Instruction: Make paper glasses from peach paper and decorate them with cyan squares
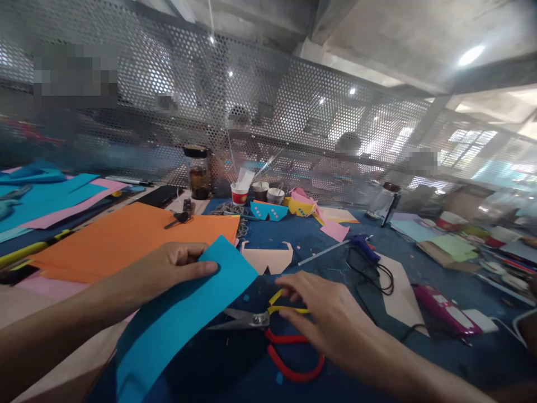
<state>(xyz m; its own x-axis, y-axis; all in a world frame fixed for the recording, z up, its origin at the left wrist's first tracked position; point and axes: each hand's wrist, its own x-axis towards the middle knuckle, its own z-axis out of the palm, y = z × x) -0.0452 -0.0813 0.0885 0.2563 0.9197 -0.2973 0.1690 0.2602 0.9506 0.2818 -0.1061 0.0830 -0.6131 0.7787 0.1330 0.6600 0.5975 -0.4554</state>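
The left hand point(180, 267) is pinching a blue strip point(188, 305), which is curving down over the near worktop point(235, 383). The right hand point(329, 310) is hovering with parted fingers at the handles of the scissors point(260, 320), whose spread blades are pointing toward the strip; whether it is touching them is unclear. A pink cutout point(267, 260) is lying just beyond, orange paper point(126, 240) is spreading at left, and a glue gun point(364, 247) is trailing its cord point(393, 281) at right. Cups point(239, 195) and a jar point(199, 176) are standing by the mesh point(272, 95).
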